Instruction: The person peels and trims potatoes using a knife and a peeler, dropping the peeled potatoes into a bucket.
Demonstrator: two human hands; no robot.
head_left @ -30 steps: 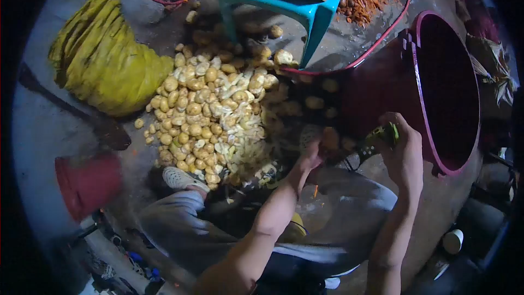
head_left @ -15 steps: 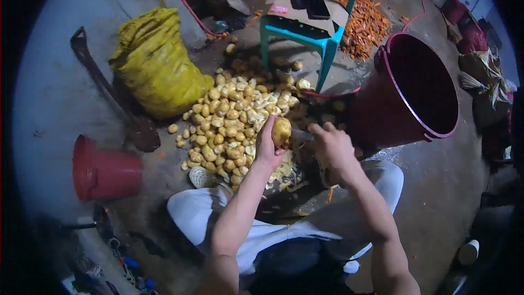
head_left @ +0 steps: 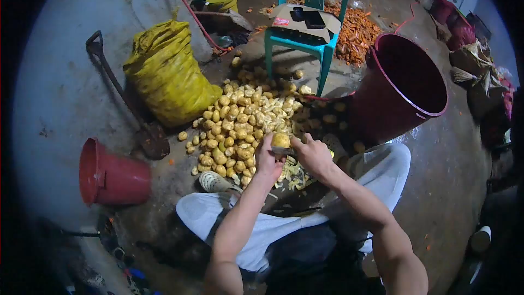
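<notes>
My left hand (head_left: 267, 158) is wrapped round a potato (head_left: 281, 140), holding it up in front of the pile. In my right hand (head_left: 316, 157) is a knife (head_left: 283, 151), its blade lying across the near side of that potato. The knife's handle is hidden in my fingers, and my right thumb reaches to the potato's edge. Just beyond both hands spreads a heap of potatoes (head_left: 232, 125), some with pale cut faces. Thin peelings (head_left: 297, 177) lie on the floor below my hands, between my legs.
A large dark red tub (head_left: 393, 76) stands tilted at right; a smaller red bucket (head_left: 123, 177) is at left. A yellow sack (head_left: 166, 74) and a shovel (head_left: 117, 84) are beside the wall. Behind the heap are a teal chair (head_left: 297, 46) and orange scraps (head_left: 357, 33).
My right hand has moved left, bringing the knife from beside the potato onto its near side. The potato is slightly lower. The whole view has shifted a little.
</notes>
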